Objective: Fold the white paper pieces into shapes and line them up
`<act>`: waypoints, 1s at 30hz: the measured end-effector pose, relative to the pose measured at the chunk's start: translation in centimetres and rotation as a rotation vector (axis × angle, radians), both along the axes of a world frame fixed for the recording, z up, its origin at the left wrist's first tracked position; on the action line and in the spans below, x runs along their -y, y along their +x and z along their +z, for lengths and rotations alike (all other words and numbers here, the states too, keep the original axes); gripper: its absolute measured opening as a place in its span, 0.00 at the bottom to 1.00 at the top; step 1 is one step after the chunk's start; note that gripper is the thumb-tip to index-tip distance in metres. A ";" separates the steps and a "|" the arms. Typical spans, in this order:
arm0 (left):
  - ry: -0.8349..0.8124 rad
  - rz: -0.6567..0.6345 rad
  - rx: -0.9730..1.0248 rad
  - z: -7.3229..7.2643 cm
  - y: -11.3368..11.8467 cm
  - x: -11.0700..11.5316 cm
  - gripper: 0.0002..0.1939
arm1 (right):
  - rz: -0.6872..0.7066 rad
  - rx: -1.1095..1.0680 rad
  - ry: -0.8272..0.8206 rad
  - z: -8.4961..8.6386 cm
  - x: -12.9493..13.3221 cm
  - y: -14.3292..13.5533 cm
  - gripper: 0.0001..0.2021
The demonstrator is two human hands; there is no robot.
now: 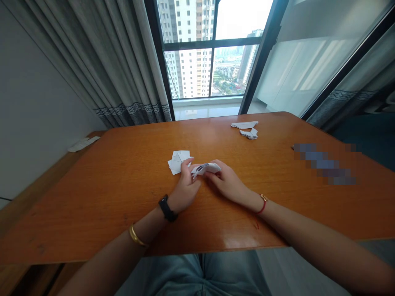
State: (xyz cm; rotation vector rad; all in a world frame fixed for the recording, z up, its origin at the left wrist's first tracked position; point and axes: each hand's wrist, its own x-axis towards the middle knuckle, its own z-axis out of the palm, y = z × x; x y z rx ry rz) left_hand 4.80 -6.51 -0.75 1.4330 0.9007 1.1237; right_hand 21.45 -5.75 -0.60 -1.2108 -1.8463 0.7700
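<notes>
Between my two hands is a folded piece of white paper with dark print on it, lifted a little above the wooden table. My left hand, with a black band at the wrist, pinches the paper's left end. At the other end, the fingers and thumb of my right hand close on the paper. Just beyond my left hand, a white folded paper piece with several points lies flat, partly covered by my left fingers. How the held paper is folded inside cannot be made out.
Two more folded papers lie near the far edge, a long flat one and a stacked one. A blurred-out item is at the right. White paper rests at the far left, by the wall. Beyond the table is a window.
</notes>
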 end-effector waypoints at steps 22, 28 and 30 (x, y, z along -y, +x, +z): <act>0.145 -0.063 -0.477 1.3 -0.7 0.2 0.12 | -0.119 -0.176 -0.047 2.2 -0.9 2.2 0.20; 0.123 -0.157 -0.471 1.6 -0.9 0.3 0.11 | -0.014 -0.024 -0.203 2.6 -1.0 2.6 0.12; 0.080 -0.196 -0.436 1.5 -1.0 0.2 0.10 | -0.002 -0.060 -0.274 2.9 -1.6 3.4 0.14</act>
